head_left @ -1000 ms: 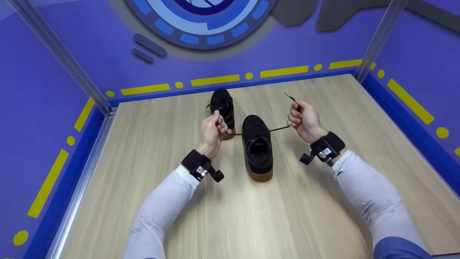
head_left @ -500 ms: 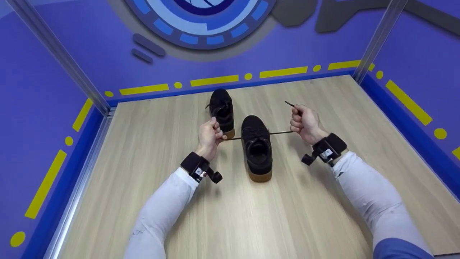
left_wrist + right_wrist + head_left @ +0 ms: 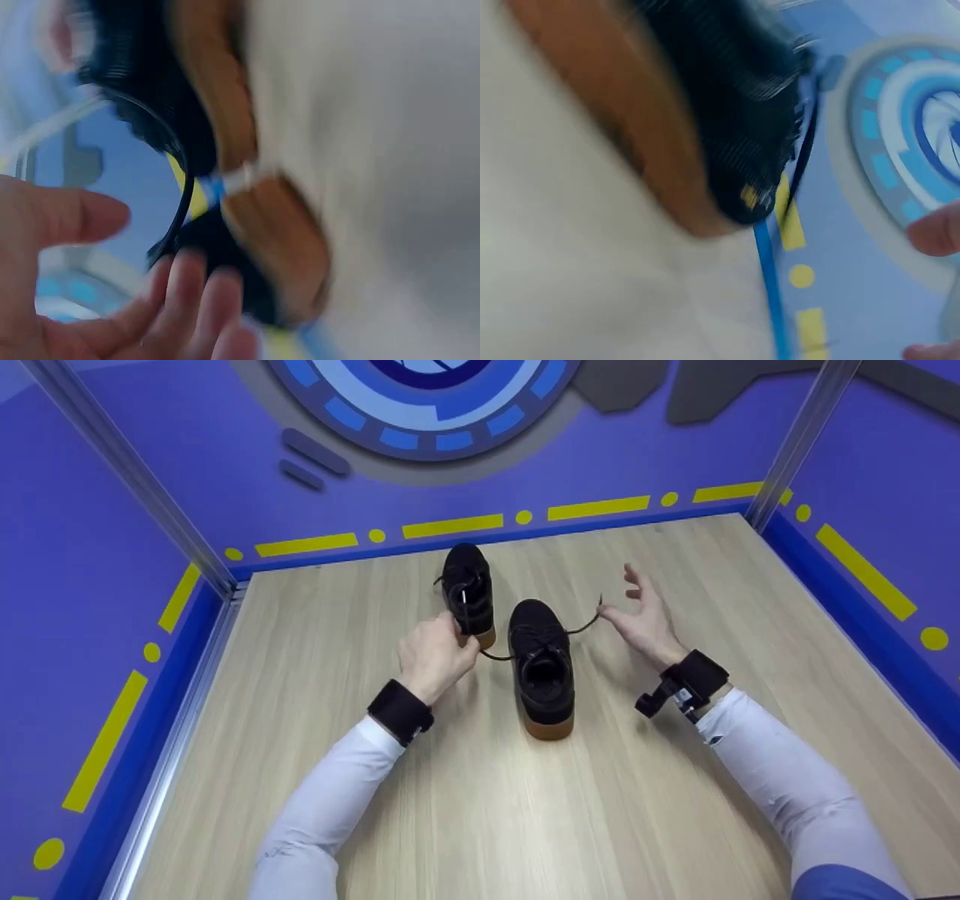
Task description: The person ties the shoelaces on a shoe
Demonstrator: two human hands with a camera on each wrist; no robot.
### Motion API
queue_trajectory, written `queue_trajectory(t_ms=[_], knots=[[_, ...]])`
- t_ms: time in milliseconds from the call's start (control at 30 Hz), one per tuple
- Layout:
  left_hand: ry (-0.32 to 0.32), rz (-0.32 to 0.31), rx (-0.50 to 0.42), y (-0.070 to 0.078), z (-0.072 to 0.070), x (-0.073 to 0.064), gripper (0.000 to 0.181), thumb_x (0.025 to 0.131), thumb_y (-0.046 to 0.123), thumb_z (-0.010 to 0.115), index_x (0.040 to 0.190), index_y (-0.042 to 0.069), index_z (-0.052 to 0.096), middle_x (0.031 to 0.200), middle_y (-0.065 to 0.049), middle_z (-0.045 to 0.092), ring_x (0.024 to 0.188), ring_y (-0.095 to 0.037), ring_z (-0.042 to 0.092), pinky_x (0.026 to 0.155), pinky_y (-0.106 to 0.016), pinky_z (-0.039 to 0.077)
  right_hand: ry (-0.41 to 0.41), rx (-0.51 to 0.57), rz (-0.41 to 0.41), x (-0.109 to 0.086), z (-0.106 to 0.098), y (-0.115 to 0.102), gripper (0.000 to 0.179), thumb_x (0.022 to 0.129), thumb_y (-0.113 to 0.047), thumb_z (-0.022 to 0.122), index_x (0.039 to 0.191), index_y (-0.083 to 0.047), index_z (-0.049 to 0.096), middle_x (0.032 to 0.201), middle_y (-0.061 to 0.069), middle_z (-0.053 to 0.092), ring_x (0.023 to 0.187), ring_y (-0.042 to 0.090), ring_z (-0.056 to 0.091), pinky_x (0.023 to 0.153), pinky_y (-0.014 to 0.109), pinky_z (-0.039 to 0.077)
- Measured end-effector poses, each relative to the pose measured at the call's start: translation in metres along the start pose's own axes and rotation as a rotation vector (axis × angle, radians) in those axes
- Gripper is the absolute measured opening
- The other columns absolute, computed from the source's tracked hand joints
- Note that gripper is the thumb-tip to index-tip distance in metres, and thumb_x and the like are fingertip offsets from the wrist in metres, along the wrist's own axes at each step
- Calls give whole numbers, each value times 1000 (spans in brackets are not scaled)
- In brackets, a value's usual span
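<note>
A black low-top shoe (image 3: pixel 546 697) with a gum-brown sole stands near the middle of the wooden table, toe pointing away. Its black lace (image 3: pixel 495 657) runs out to both sides. Left of the shoe, my left hand (image 3: pixel 435 660) has the lace at its fingertips; the left wrist view shows the thumb (image 3: pixel 97 217) well apart from the loosely bent fingers. My right hand (image 3: pixel 645 619) is on the other side with fingers spread, its thumb tip close to the right lace end (image 3: pixel 589 624). The right wrist view is blurred.
A second black shoe (image 3: pixel 466 577) stands further back and left, partly behind my left hand. Blue-purple panels (image 3: pixel 540 457) with yellow dashes enclose the wooden table (image 3: pixel 300 697) at the back and sides. Both wrists wear black camera straps (image 3: pixel 701 675).
The lace, held taut between both fists before, now hangs slack in curves. Both hands have loosened; the right fingers have spread and the left hand has turned its back upward.
</note>
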State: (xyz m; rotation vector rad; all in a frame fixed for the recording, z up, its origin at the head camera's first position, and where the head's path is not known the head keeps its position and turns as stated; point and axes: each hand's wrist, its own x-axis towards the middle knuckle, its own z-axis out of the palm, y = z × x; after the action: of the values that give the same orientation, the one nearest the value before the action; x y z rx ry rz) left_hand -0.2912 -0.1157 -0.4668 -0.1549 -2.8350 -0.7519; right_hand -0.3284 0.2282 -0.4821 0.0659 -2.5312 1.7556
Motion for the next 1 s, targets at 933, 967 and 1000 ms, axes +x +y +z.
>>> queue_trajectory(t_ms=[933, 967, 1000], knots=[[-189, 321, -86, 47, 10, -10, 12, 96, 13, 77, 93, 6, 86, 86, -9, 84, 88, -34, 82, 83, -54, 65, -300, -240, -191, -9, 32, 10, 10, 110, -8, 69, 110, 2, 71, 102, 23, 78, 77, 22, 73, 69, 21, 56], [-204, 317, -102, 46, 7, -9, 13, 96, 13, 76, 92, 6, 87, 86, -9, 85, 88, -33, 82, 83, -52, 65, -310, -223, -182, -9, 31, 10, 10, 110, -8, 68, 110, 2, 70, 102, 24, 78, 77, 24, 75, 68, 22, 58], [-225, 313, -127, 46, 5, -7, 14, 96, 14, 76, 92, 6, 87, 86, -8, 85, 86, -31, 81, 81, -49, 65, -318, -214, -172, -9, 30, 11, 10, 110, -7, 68, 110, 2, 70, 101, 25, 78, 78, 28, 76, 67, 23, 59]])
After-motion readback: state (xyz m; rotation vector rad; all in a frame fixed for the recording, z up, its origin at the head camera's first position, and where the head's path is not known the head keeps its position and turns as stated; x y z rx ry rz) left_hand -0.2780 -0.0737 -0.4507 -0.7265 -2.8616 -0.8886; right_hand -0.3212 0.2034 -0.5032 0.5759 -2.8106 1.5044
